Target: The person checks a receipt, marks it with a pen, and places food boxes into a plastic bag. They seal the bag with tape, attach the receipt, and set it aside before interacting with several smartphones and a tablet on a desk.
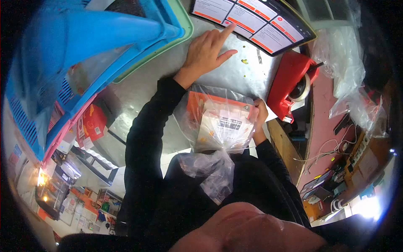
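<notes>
A tablet [254, 21] with white panels and orange bars lies at the top of the view. The index finger of my left hand [205, 50] reaches to its lower edge, thumb spread, nothing held. Near my body hangs a knotted clear plastic bag [218, 166] with an orange-and-white package and a printed paper [224, 126] inside. My right hand [261, 117] grips the bag's right side, its fingers partly hidden.
Beside the tablet stands a red tape dispenser [287, 84]. Blue baskets [105, 38] fill the upper left, above a red packet [93, 122]. Clear plastic bags [346, 63] hang at the right, near cables. Small green scraps [244, 61] lie on the metal table [168, 67].
</notes>
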Demonstrator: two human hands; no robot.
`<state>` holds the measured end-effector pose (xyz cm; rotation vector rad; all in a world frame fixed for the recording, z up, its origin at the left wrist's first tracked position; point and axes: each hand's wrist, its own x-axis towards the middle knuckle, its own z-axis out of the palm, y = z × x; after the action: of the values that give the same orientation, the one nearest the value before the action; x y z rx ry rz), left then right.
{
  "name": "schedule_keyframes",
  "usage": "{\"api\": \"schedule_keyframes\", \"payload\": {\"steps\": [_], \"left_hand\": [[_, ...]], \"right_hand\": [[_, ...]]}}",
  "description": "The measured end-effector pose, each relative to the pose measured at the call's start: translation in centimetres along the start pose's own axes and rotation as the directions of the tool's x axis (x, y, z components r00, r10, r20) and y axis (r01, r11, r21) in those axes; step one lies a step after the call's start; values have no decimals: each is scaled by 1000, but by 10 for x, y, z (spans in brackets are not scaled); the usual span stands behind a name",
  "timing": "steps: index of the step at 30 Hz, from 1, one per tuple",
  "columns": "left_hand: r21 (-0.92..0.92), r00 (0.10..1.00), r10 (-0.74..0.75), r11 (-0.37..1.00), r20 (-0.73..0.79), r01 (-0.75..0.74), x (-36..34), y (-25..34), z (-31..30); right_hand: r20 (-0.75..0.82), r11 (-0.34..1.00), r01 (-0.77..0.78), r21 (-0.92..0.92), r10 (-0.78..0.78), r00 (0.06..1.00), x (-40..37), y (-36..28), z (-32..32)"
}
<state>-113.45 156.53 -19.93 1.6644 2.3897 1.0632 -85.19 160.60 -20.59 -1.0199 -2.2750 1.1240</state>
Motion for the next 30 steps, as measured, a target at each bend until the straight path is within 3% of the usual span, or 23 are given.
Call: {"api": "schedule_keyframes", "payload": {"steps": [1,3,7,9,15,21,22,25,26,28,30], "left_hand": [[-14,1000,3,1000,1,-3,2,5,1],[158,976,219,963,5,-217,8,15,3],[274,939,334,913,-82,-300,13,7,28],[324,941,334,896,-44,-303,16,4,30],[505,921,367,825,-134,-255,32,4,38],[443,931,271,885,-243,-142,51,12,40],[507,869,374,844,-324,-174,55,9,46],[423,831,349,893,-433,-154,50,5,57],[422,832,350,893,-431,-157,47,4,57],[490,733,502,831,-458,-263,43,-1,54],[497,718,521,822,-461,-277,42,2,54]], "right_hand": [[-2,1000,8,-7,-8,1000,-2,3,0],[-7,1000,5,-18,-5,1000,0,0,-1],[2,999,29,14,-29,1000,3,-1,-2],[-37,998,68,17,-68,997,2,-1,1],[44,998,32,49,-34,998,6,-9,-7],[31,996,68,62,-70,997,9,-10,-6],[22,994,79,69,-81,996,10,-10,-6],[37,994,92,57,-94,995,8,-8,-7],[35,994,89,57,-91,995,8,-9,-7],[55,993,88,80,-93,994,9,-9,-8],[33,993,93,80,-95,995,9,-10,-6]]}}
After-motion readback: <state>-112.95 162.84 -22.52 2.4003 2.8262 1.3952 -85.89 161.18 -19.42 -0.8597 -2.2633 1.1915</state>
